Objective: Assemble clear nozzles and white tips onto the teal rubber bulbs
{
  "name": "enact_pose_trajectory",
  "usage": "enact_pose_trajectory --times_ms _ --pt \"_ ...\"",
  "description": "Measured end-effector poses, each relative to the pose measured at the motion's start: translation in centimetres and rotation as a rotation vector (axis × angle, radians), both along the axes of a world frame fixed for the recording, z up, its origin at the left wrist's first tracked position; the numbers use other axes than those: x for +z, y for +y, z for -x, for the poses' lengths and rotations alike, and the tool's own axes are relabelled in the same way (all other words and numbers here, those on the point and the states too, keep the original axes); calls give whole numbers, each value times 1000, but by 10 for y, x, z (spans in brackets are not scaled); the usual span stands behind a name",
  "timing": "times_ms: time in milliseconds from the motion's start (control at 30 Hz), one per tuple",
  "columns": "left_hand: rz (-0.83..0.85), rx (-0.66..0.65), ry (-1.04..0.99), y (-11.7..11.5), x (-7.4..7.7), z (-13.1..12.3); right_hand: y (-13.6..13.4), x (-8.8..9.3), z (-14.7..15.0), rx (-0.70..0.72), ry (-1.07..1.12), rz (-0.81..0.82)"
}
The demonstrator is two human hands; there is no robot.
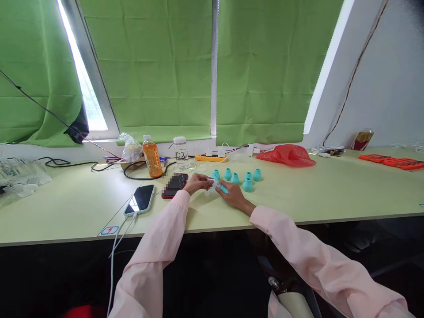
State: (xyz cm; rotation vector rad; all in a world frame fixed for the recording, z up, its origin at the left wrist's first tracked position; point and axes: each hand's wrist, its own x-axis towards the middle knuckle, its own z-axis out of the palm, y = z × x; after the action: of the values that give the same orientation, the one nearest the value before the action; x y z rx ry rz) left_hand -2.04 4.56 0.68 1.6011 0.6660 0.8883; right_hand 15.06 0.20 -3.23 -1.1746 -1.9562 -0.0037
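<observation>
My left hand (198, 182) is closed, its fingertips pinching a small clear plastic piece (210, 191) above the table. Close beside it, my right hand (233, 195) is wrapped round a small teal piece (224, 189) that points toward the clear one. The two pieces are very near each other; whether they are joined I cannot tell. Just beyond my hands stand several teal bulb-shaped caps with narrow necks, one of them a cap (247, 184) near my right hand. Another cap (215, 174) is partly hidden behind my fingers.
Left of my hands lie a dark red-edged phone (175, 186) and a white-edged phone (140, 199) with a cable. Behind are an orange drink bottle (152, 157), a clear jar (181, 153), a yellow power strip (210, 158) and a red plastic bag (286, 156). Clear plastic items (21, 174) lie far left.
</observation>
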Motion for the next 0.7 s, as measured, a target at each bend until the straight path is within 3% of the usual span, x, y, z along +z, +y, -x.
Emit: enact_pose_trajectory --times_ms 333,700 --pt "-1 -62 34 -7 5 9 -8 5 0 128 15 63" --pt "44 -144 27 -10 6 13 -14 16 2 389 243 295"
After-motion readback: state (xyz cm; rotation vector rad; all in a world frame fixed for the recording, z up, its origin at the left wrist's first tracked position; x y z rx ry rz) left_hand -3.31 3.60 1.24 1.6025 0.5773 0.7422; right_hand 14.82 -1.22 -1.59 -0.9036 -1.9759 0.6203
